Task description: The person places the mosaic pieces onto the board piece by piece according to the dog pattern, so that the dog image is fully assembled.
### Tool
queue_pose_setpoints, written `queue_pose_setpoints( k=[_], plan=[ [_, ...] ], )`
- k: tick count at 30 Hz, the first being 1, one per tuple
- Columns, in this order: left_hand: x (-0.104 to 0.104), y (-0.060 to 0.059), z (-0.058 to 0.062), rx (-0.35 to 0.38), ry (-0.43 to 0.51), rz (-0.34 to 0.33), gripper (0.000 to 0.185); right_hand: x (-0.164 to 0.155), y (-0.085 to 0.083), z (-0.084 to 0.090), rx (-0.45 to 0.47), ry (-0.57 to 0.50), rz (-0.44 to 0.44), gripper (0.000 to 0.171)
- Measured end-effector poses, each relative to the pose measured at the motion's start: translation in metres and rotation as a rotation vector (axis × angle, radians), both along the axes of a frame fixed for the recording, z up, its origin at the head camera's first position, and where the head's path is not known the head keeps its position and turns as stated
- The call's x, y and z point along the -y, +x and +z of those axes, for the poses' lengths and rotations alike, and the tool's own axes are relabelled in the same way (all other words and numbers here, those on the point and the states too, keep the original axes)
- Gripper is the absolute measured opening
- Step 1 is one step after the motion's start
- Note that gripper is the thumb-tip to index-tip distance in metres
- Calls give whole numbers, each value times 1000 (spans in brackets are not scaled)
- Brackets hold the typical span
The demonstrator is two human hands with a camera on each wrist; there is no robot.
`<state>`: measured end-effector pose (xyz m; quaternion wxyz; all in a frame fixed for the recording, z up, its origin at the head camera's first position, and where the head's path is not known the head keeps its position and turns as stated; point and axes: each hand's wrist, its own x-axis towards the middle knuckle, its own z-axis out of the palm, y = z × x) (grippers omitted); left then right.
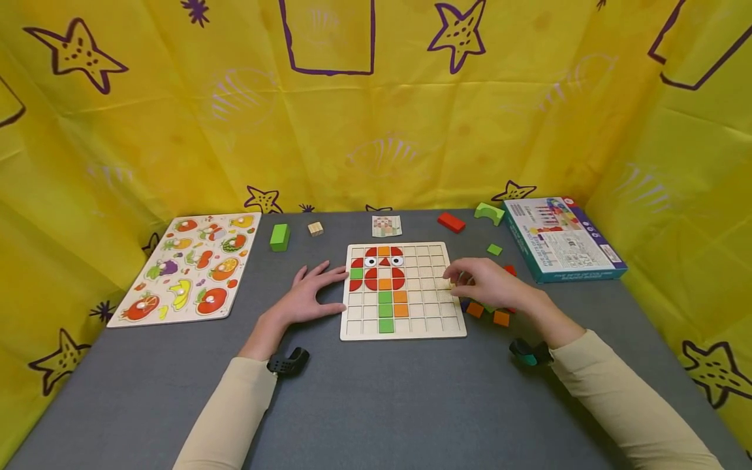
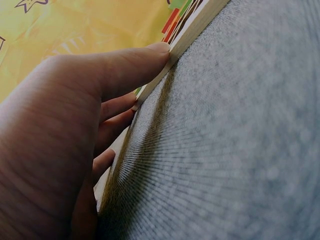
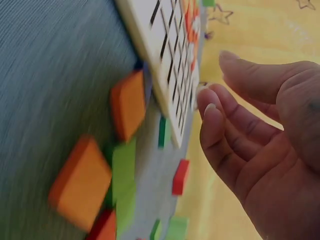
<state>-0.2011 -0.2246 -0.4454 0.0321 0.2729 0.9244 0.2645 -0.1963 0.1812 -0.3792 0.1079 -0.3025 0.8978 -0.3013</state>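
Two hands flank the grid board [image 1: 403,292] on the grey table [image 1: 376,398]; left hand [image 1: 310,295] lies flat against its edge (holding nothing); right hand [image 1: 490,283], fingers loosely curled, hovers empty beside loose tiles [image 1: 489,314].

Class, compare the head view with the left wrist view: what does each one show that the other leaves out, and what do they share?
Only the head view shows the right hand over the grid board's right edge, the loose tiles beside it, the fruit puzzle and the box. Only the left wrist view shows the thumb tip pressed against the board's side edge. Both show the left hand, the grid board and the grey table.
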Motion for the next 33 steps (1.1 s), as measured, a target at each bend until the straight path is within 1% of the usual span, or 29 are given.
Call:
queue_pose_setpoints(
  k=[5, 10, 15, 21, 27, 30, 33],
  plan=[
    [1, 2, 1, 3, 3, 2, 72, -21, 3, -1, 15, 36, -1, 26],
    [1, 2, 1, 13, 2, 7, 73, -34, 9, -11, 18, 51, 10, 25],
    [1, 2, 1, 16, 0, 8, 73, -39, 14, -20, 18, 85, -8, 25],
    [0, 2, 0, 17, 0, 4, 73, -37, 15, -25, -6, 133, -1, 21],
    [0, 2, 1, 8, -2, 2, 72, -33, 18, -24, 5, 123, -30, 19],
    [0, 2, 1, 7, -3, 2, 72, -32, 19, -23, 13, 97, -31, 15],
    [0, 2, 1, 10, -2, 1, 72, -34, 19, -22, 1, 72, -18, 9]
  ],
)
